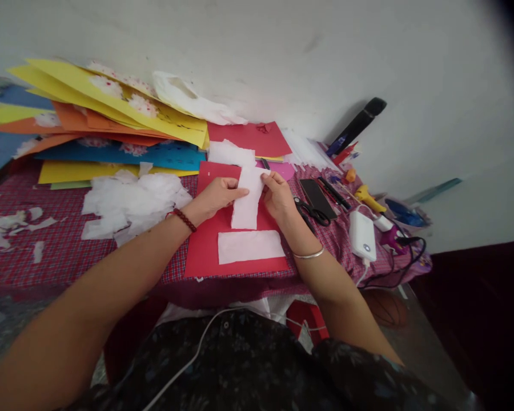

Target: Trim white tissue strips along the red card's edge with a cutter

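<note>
Both my hands hold a white strip of tissue paper [247,208] upright above a red sheet of card [205,240]. My left hand [220,197] pinches its left edge between thumb and fingers. On the other side, my right hand [278,194] grips the upper right edge, its lower fingers curled partly behind the strip. A second white tissue strip [251,246] lies flat across the near part of the red card. Behind my hands, another white tissue piece [231,153] rests near the far end of the card.
A heap of white tissue [128,200] sits left, before stacked coloured sheets [154,123]. Black scissors [312,212], a phone [318,198], a white power bank [362,235] with cables and a yellow glue gun [369,198] lie right. A wall stands behind the table.
</note>
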Available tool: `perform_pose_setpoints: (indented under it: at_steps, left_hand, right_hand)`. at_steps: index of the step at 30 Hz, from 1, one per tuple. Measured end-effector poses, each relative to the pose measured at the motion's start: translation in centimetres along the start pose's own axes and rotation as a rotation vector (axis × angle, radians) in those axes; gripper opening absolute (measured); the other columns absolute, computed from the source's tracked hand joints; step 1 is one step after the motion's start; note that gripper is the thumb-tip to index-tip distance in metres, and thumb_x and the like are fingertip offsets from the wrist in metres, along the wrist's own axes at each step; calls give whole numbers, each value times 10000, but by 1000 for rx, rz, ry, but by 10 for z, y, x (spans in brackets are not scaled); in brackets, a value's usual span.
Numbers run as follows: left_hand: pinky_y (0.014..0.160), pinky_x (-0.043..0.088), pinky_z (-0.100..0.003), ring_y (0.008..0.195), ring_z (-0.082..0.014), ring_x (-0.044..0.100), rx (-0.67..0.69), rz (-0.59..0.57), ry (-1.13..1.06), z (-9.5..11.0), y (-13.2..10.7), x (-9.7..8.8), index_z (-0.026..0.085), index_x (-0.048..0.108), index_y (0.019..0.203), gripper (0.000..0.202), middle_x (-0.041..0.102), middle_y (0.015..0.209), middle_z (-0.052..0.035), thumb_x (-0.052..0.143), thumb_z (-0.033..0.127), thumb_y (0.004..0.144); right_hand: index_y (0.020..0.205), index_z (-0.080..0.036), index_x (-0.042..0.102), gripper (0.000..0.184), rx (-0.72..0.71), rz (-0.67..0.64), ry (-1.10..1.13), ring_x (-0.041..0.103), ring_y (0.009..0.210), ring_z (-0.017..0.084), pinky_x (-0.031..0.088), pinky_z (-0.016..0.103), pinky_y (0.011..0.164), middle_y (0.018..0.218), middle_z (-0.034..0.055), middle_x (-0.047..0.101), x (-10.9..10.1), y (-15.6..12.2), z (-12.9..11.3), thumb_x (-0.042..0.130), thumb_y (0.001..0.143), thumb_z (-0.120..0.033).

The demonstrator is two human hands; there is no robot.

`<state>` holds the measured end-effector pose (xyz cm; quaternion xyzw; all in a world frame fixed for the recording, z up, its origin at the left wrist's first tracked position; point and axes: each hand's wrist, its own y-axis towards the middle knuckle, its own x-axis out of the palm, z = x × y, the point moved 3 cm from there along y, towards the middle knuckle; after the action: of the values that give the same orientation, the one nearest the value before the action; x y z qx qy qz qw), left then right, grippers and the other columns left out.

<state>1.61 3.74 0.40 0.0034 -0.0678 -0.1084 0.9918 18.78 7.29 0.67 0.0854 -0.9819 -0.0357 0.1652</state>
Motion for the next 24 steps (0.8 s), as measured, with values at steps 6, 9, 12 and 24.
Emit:
perform_pose_setpoints:
  at_steps: [6,9,12,24]
  left_hand:
    - [714,578,-304,751,-176,709,19,40,-81,-4,3,-4,162,757,897,320,791,878,-44,920,339,687]
    - [722,597,-296,785,-182,738,7,61,-100,-6,4,-7,160,739,955,326,807,928,-45,888,216,671]
    - [731,615,-301,819,-201,761,-12,47,-113,-8,5,-9,162,719,996,413,812,932,-43,873,115,616]
    - [729,592,-285,778,-177,732,52,114,-110,-9,6,-7,153,769,921,196,818,943,-63,867,239,775]
  right_hand:
    - [933,-255,735,629,144,-156,-46,721,728,202,622,349,710,813,-8,799,5,-4,8,1015,527,-646]
    - [939,-231,778,627,168,-203,-64,741,773,201,628,352,784,835,1,825,8,-5,14,1063,478,-547]
    - [926,-224,804,610,156,-195,-56,738,776,194,624,344,769,858,6,836,7,-2,17,1070,473,-534]
    - [888,-226,781,615,89,-247,-76,700,750,175,595,313,734,779,-22,786,9,-3,13,1057,483,-598]
